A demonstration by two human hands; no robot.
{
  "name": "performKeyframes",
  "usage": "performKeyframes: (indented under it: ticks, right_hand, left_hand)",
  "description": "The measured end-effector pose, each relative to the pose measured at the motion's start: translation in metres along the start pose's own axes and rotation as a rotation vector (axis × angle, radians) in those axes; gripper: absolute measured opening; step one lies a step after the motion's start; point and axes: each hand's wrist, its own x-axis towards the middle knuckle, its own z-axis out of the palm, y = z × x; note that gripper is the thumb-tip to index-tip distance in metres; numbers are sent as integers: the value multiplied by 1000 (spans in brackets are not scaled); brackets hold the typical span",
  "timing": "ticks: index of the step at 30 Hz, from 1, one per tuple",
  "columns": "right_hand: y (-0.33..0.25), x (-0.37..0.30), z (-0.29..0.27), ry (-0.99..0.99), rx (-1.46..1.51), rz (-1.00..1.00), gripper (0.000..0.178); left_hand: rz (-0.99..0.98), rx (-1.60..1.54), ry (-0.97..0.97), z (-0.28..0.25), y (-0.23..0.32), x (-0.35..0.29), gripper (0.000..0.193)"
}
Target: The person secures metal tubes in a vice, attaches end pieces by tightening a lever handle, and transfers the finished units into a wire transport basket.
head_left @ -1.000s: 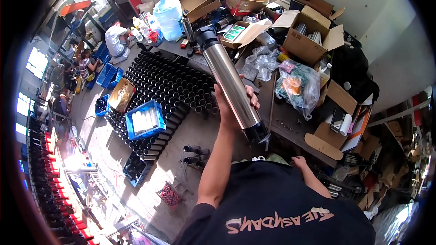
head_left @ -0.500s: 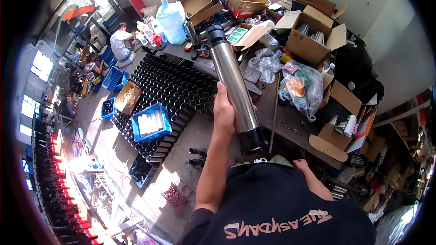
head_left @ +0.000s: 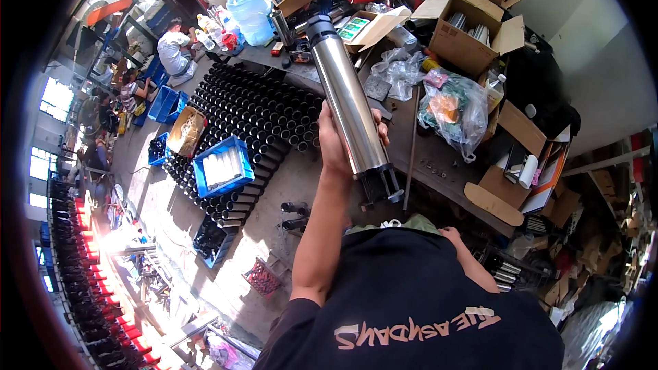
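Observation:
A long shiny steel cylinder (head_left: 348, 99) with black end fittings lies slanted in front of me, its far end leaning left. My left hand (head_left: 336, 140) is wrapped round it from beneath. Fingertips show on the cylinder's right side, and the thumb side shows on its left. The near fitting (head_left: 380, 186) is black and has prongs sticking out toward me. My right hand (head_left: 450, 234) is low beside my waist, next to the bench's near edge. Its fingers are mostly hidden, and I see nothing held in it.
The dark workbench (head_left: 439, 188) carries open cardboard boxes (head_left: 460, 34), a clear plastic bag (head_left: 452, 113) and small loose parts. Many black tubes (head_left: 240, 106) stand in rows on the floor at left, with a blue crate (head_left: 223, 166) on top. Co-workers (head_left: 175, 51) sit farther left.
The cylinder has turned and risen slightly, so its pronged near end shows more. My left hand's fingers now show on its right side. My right hand has shifted slightly upward in view.

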Motion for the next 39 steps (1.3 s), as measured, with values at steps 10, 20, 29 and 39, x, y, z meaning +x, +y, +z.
performKeyframes:
  ticks: [10,20,29,39]
  right_hand:
    - [1,11,1,76,81,-30,52]
    - [-13,16,5,55,115,-91,43]
    - [-26,-34,22,206,439,-145,30]
    - [-213,-295,-54,-239,928,-817,66]
  left_hand:
    - [-119,157,228,-1,5,2,75]
    - [20,-81,-131,-4,-4,-4,69]
    - [-54,208,-17,-2,23,-21,80]
    - [-450,536,-95,-37,-114,-47,75]
